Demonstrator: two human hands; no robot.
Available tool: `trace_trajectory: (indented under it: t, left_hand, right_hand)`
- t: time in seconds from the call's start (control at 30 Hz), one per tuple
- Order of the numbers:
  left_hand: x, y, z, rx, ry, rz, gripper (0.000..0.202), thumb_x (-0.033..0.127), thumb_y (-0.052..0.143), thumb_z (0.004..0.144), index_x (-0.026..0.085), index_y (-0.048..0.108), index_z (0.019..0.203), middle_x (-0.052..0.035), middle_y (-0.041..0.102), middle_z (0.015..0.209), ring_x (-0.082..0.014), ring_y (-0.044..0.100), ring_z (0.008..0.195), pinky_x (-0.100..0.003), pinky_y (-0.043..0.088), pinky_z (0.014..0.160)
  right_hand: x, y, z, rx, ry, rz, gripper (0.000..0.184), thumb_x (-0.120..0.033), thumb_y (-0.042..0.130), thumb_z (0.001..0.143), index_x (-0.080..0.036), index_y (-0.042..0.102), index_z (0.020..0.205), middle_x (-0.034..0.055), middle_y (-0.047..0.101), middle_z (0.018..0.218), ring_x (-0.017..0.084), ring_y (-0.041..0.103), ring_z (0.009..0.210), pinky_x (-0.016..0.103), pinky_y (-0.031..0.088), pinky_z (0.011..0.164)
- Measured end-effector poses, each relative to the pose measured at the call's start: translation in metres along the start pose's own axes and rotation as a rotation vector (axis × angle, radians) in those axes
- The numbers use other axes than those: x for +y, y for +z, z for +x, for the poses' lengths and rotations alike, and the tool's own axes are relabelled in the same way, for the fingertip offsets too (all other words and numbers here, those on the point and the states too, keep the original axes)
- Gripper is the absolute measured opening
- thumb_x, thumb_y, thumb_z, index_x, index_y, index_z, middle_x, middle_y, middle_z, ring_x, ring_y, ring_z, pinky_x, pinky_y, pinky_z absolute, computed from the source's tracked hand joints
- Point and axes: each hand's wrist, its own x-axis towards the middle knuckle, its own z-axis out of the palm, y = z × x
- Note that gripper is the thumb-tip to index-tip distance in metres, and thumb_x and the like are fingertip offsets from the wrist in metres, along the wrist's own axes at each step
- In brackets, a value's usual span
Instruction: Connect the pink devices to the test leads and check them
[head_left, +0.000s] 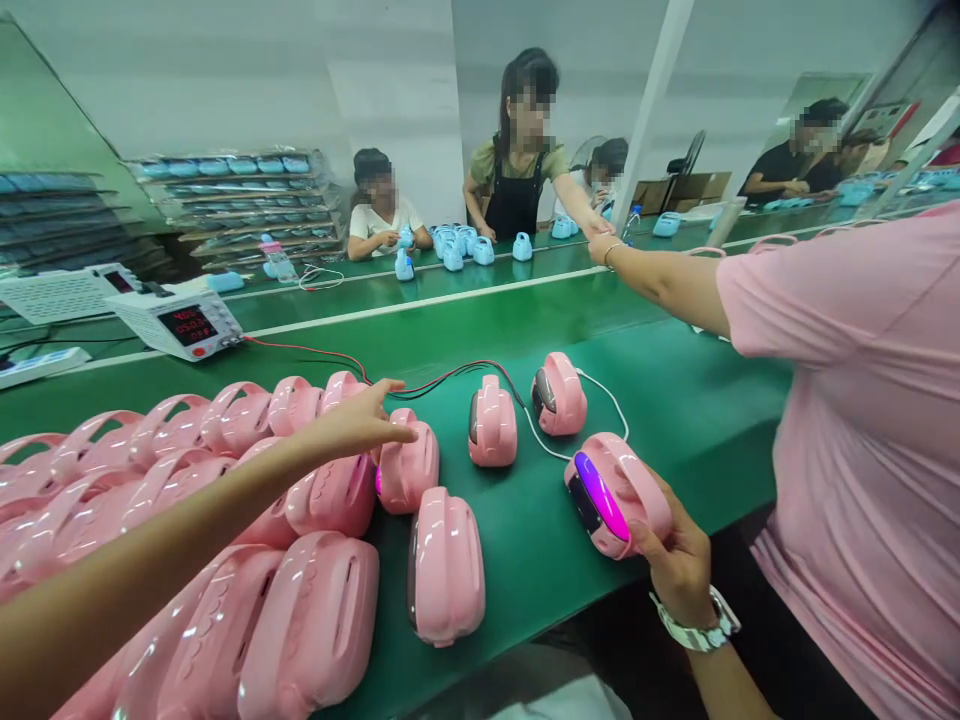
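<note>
My right hand (pixel 679 560), with a watch (pixel 697 625) at its wrist, grips a glossy pink handled device (pixel 645 490) near the table's front edge. Its front panel (pixel 602 497) glows purple, and a white cable runs to it. My left hand (pixel 367 415) reaches over the rows of devices with thumb and index finger apart. Just below its fingers stands another pink device (pixel 420 465) with a purple glow at its left side; I cannot tell whether they touch. Three more pink devices (pixel 493 425), (pixel 561 395), (pixel 450 570) stand unlit between my hands.
Many pink devices (pixel 315 620) crowd the table's left. A power supply (pixel 180 320) with red digits feeds red and black wires (pixel 450 372). A person in a pink shirt (pixel 847 380) stands close at right, arm across the table. Co-workers sit opposite with light-blue devices (pixel 484 250).
</note>
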Motion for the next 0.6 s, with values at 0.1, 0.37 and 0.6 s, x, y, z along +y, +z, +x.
trace_trajectory:
  t: [0.1, 0.37, 0.6]
  left_hand:
    - [0.011, 0.008, 0.006, -0.018, 0.024, -0.056, 0.093, 0.030, 0.067, 0.059, 0.011, 0.029, 0.142, 0.0083, 0.049, 0.046, -0.0195, 0.054, 0.050, -0.025, 0.039, 0.046]
    - [0.018, 0.018, 0.024, 0.074, 0.001, -0.225, 0.090, 0.040, 0.070, 0.061, 0.010, 0.035, 0.137, -0.0020, 0.061, 0.073, -0.0177, 0.058, 0.061, -0.030, 0.049, 0.058]
    - [-0.007, 0.042, -0.107, 0.312, 0.160, 0.321, 0.049, 0.050, 0.045, 0.085, 0.026, 0.051, 0.128, -0.0052, 0.059, 0.125, -0.0304, 0.053, 0.117, -0.046, 0.036, 0.106]
  right_hand:
    - [0.005, 0.002, -0.006, 0.033, -0.002, 0.045, 0.026, -0.036, 0.063, 0.083, -0.019, 0.070, 0.102, 0.0119, 0.060, 0.129, 0.034, 0.054, 0.120, 0.046, 0.048, 0.094]
    - [0.000, 0.001, -0.009, 0.012, 0.028, 0.069, 0.023, -0.034, 0.064, 0.083, -0.021, 0.068, 0.102, 0.0105, 0.057, 0.130, 0.033, 0.052, 0.120, 0.044, 0.049, 0.092]
    - [-0.006, 0.000, -0.013, 0.026, 0.066, 0.077, 0.035, -0.028, 0.072, 0.077, -0.022, 0.064, 0.111, 0.0114, 0.057, 0.130, 0.035, 0.051, 0.122, 0.053, 0.047, 0.097]
